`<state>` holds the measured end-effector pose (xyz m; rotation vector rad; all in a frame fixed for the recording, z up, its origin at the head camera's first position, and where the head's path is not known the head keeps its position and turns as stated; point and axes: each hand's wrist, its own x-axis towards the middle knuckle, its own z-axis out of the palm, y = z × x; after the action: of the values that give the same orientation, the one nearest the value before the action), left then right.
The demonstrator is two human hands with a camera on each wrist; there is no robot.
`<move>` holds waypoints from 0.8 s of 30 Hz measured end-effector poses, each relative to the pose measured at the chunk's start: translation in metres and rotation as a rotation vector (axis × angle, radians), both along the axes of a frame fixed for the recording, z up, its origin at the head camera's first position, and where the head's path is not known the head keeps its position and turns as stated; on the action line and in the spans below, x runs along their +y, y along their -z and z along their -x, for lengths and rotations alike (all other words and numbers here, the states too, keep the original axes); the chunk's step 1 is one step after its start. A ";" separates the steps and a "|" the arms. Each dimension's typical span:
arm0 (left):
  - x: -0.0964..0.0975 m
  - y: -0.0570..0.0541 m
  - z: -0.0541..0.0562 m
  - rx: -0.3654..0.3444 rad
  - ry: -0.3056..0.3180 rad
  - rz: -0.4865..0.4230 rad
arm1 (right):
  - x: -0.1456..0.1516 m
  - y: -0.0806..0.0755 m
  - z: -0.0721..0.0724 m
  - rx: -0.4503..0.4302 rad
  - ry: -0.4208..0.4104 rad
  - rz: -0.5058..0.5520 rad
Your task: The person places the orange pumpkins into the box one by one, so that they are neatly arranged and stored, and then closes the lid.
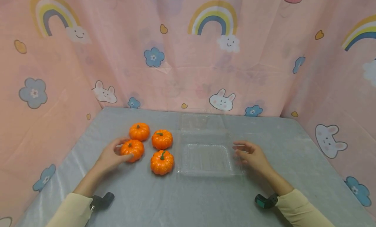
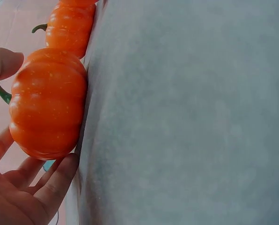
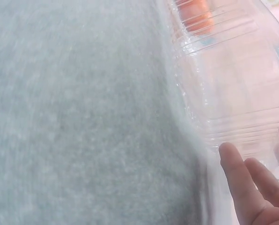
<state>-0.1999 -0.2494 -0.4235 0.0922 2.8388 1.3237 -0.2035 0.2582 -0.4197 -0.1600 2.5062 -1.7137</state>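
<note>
On the left of the table, my left hand (image 1: 111, 157) spans a small orange pumpkin (image 1: 133, 150), thumb on its near side and fingers round the far side. In the left wrist view this pumpkin (image 2: 49, 105) rests at table level, with the thumb near its green stem and fingertips against its side. Three like pumpkins sit close by: one behind (image 1: 139, 131), one to the right (image 1: 162, 139) and one nearer (image 1: 162, 162). My right hand (image 1: 253, 157) is at the right side of a clear plastic container (image 1: 205, 173), its extended fingers (image 3: 238, 180) right at the wall.
The container's clear lid (image 1: 202, 122) stands raised behind its base. Grey cloth covers the table (image 1: 141, 194). A pink patterned curtain (image 1: 188, 77) encloses the back and sides. Each wrist wears a dark device, one left (image 1: 101, 201), one right (image 1: 265, 201).
</note>
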 end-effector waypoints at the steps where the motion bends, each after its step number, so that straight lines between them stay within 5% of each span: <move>1: 0.000 0.000 0.000 0.000 0.002 -0.004 | 0.000 0.000 0.000 -0.008 -0.001 0.016; 19: -0.001 0.000 0.000 -0.019 0.011 -0.004 | 0.002 0.004 -0.001 -0.020 -0.033 0.102; 24: -0.003 -0.006 -0.001 -0.072 0.008 -0.022 | 0.002 0.004 -0.001 -0.032 -0.032 0.128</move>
<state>-0.1987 -0.2526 -0.4176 0.0544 2.7621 1.3292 -0.2028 0.2606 -0.4240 -0.1794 2.3590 -1.8495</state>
